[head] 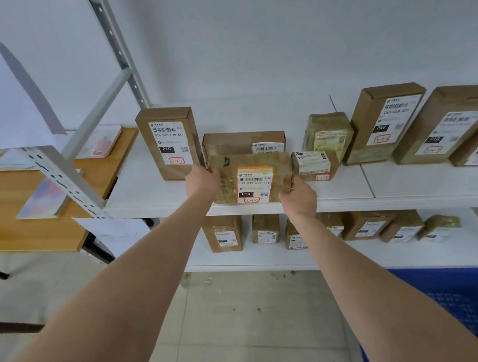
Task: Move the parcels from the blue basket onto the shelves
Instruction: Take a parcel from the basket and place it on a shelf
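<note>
A taped brown parcel (250, 179) with a white and orange label stands at the front edge of the upper white shelf (350, 187). My left hand (203, 178) grips its left side and my right hand (300, 195) grips its right side. An upright box (166, 141) stands just to its left, a flat box (243, 144) is behind it, and a small labelled parcel (314, 165) is close on the right. The blue basket (461, 310) shows at the lower right, partly behind my right forearm; its inside is hidden.
Several taller boxes (384, 123) line the upper shelf to the right. More parcels (265, 228) stand on the lower shelf (282, 260). A grey perforated upright (62, 178) and a wooden desk (19, 215) are on the left. Tiled floor lies below.
</note>
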`<state>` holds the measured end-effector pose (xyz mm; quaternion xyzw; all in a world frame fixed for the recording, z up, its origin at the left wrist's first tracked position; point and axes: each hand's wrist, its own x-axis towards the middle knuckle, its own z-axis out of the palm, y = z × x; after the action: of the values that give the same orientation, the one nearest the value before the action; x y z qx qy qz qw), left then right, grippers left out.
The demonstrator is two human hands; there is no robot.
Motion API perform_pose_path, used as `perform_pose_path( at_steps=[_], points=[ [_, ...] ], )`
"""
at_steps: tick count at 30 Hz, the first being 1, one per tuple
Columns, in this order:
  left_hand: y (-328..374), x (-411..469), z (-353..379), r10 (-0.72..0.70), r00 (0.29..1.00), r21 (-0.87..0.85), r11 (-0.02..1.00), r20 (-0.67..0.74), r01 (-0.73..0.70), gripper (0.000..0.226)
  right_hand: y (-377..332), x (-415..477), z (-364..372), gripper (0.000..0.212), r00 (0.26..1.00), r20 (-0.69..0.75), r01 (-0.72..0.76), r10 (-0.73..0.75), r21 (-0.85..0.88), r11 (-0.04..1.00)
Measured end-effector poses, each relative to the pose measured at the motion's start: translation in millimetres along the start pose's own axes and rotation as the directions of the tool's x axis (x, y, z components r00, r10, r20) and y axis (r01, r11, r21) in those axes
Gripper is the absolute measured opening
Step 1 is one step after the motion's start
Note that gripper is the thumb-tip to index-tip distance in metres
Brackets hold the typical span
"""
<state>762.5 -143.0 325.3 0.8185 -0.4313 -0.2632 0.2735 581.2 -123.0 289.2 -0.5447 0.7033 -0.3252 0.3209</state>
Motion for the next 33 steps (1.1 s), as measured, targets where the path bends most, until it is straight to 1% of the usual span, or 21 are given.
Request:
perform_pose_path(
  at_steps=[7,9,10,11,12,13,14,15,16,17,18,20,22,24,29,33],
  points=[
    [-4,1,6,0.003,1.0,-0.036,0.999,0.025,-0.002,0.034,-1,4,7,0.04,0.999,0.05,-0.009,0.009,-0.008,1.0],
    [-3,-3,5,0.022,0.999,-0.033,0.999,0.038,-0.021,0.035,-2,7,9,0.058,0.999,0.02,-0.027,0.028,-0.093,0.995],
    [-3,-5,5,0.051,0.998,-0.004,0.999,0.036,-0.05,0.037,-3,6,8,0.068,0.999,-0.015,-0.031,0.029,-0.149,0.988],
    [-3,-7,5,0.105,0.994,0.057,0.993,0.023,-0.106,0.04,-4,5,7,0.075,0.998,-0.059,-0.004,-0.01,-0.222,0.975],
    [-4,-9,6,0.187,0.982,0.142,0.972,0.01,-0.186,0.044,-6,2,6,0.079,0.99,-0.097,0.068,-0.104,-0.317,0.946],
    [-4,-12,6,0.288,0.958,0.234,0.931,0.006,-0.282,0.048,-7,0,5,0.079,0.966,-0.105,0.171,-0.235,-0.422,0.89],
    [-4,-15,7,0.392,0.92,0.323,0.867,0.024,-0.378,0.053,-10,-3,4,0.077,0.929,-0.068,0.28,-0.364,-0.515,0.81],
    [-4,-18,9,0.476,0.877,0.4,0.793,0.064,-0.459,0.058,-12,-5,5,0.076,0.891,0.014,0.376,-0.454,-0.583,0.72],
    [-3,-21,12,0.528,0.842,0.455,0.726,0.111,-0.515,0.062,-14,-6,7,0.075,0.862,0.119,0.452,-0.493,-0.622,0.64],
    [-3,-25,15,0.555,0.818,0.496,0.673,0.152,-0.549,0.064,-16,-8,9,0.076,0.845,0.218,0.501,-0.489,-0.644,0.578],
    [-2,-28,19,0.561,0.807,0.533,0.632,0.186,-0.563,0.066,-17,-10,12,0.076,0.841,0.292,0.522,-0.456,-0.66,0.54],
    [-3,-32,26,0.526,0.815,0.597,0.581,0.242,-0.553,0.069,-17,-13,16,0.076,0.855,0.359,0.513,-0.373,-0.691,0.51],
    [-3,-33,30,0.475,0.836,0.619,0.578,0.274,-0.532,0.074,-16,-15,19,0.077,0.87,0.372,0.491,-0.324,-0.711,0.503],
    [-4,-32,31,0.446,0.843,0.619,0.582,0.301,-0.528,0.078,-16,-14,19,0.077,0.873,0.378,0.487,-0.309,-0.721,0.493],
    [0,-29,30,0.438,0.839,0.623,0.569,0.324,-0.538,0.081,-19,-11,19,0.078,0.877,0.382,0.481,-0.292,-0.711,0.514],
    [3,-24,30,0.441,0.829,0.612,0.565,0.343,-0.553,0.08,-21,-7,19,0.076,0.878,0.382,0.48,-0.29,-0.698,0.532]
  ],
)
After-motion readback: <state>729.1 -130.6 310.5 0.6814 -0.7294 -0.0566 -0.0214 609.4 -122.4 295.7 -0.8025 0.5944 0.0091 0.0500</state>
